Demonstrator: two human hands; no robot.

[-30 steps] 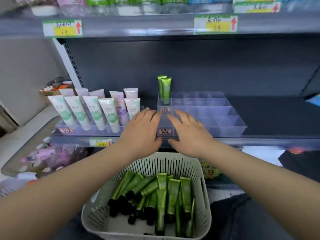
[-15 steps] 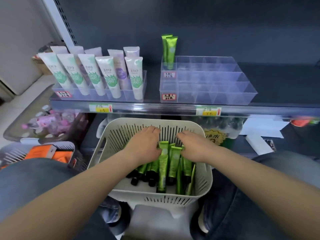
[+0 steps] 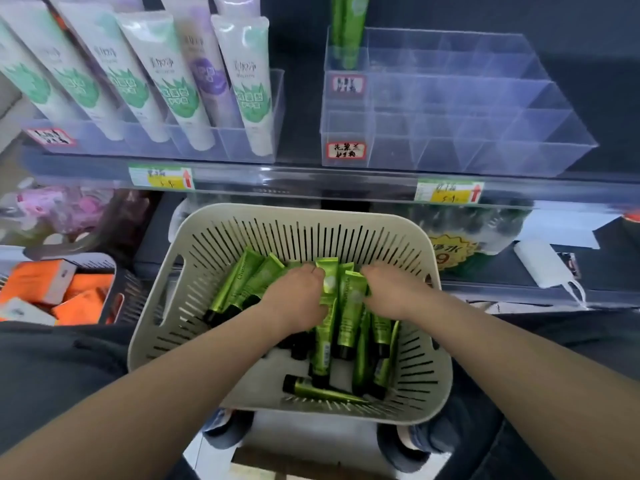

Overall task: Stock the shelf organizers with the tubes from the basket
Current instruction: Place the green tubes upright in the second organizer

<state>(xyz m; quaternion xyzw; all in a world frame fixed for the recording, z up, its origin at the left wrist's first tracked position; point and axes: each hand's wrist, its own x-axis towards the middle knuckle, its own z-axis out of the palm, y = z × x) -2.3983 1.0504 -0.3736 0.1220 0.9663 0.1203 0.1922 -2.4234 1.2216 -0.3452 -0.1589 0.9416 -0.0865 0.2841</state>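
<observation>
Stocking looks barely started: your left hand (image 3: 294, 299) and right hand (image 3: 391, 289) grasp tubes (image 3: 349, 306) in the basket (image 3: 242, 216); the organizer (image 3: 485, 133) stands nearly empty.

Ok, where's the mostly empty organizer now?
Head view, upper right: the clear organizer sits on the shelf, right of the white tubes and above the basket.

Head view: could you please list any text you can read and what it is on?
"Chamo…" on a green tube in the basket.
"净水" and "9" on the yellow sign below the shelf.
Handwritten organizer labels, price tags, print on white tubes: too blurred to read.
</observation>
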